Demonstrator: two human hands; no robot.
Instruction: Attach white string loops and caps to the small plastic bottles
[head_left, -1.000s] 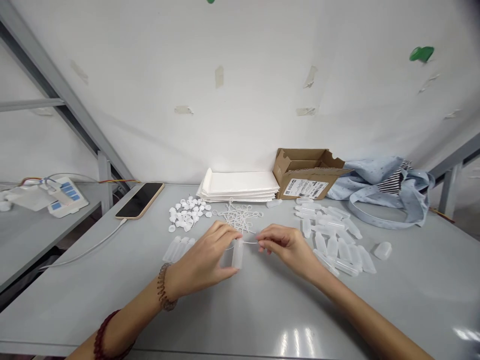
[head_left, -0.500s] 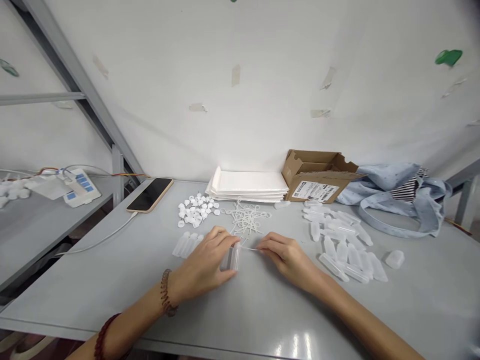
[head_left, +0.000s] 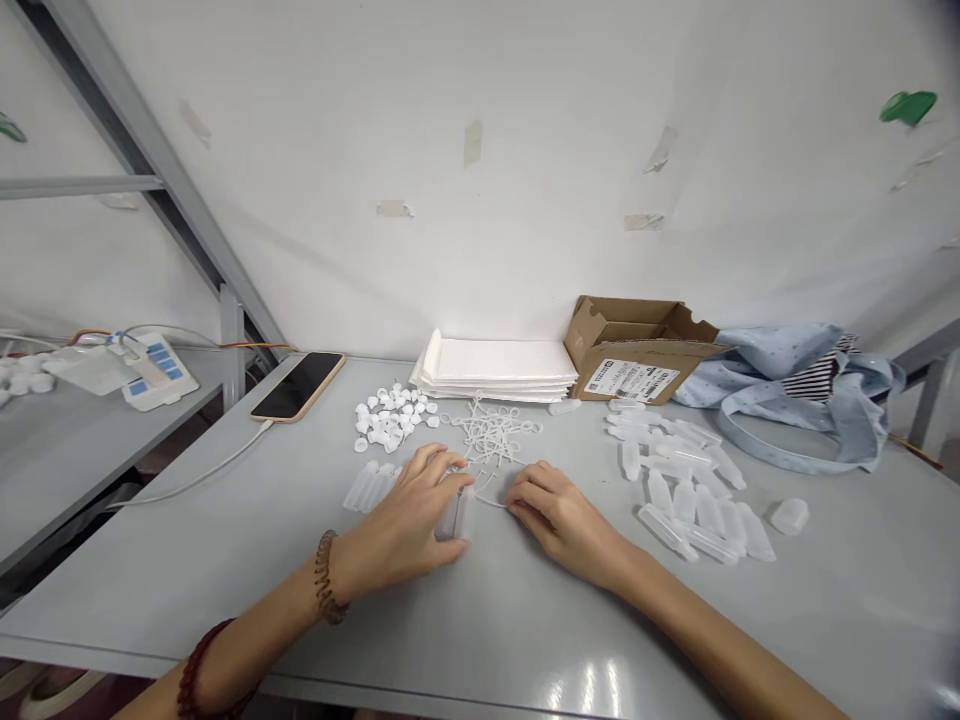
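Observation:
Clear plastic tubes [head_left: 463,514] stand between the thumb and fingers of my left hand [head_left: 409,515], which is closed around them. Part of these tubes is hidden behind the fingers. My right hand [head_left: 559,515] pinches the end of a thin white cord [head_left: 491,502] that runs left toward the tubes. Just beyond both hands lies a tangled pile of white looped cords [head_left: 495,435]. Several more clear tubes [head_left: 367,486] lie in a row left of my left hand, partly covered by it. Small white caps [head_left: 390,415] form a heap behind that row.
Loose translucent tubes [head_left: 682,460] spread over the right side of the table, near a translucent piece [head_left: 790,517]. White envelopes [head_left: 495,368], an open cardboard box [head_left: 637,350] and blue cloth [head_left: 795,390] sit along the wall. A phone [head_left: 298,386] with a cable lies left.
My left hand and the tubes have shifted slightly left. My right hand has moved a little left too, still pinching the cord, which now bends more.

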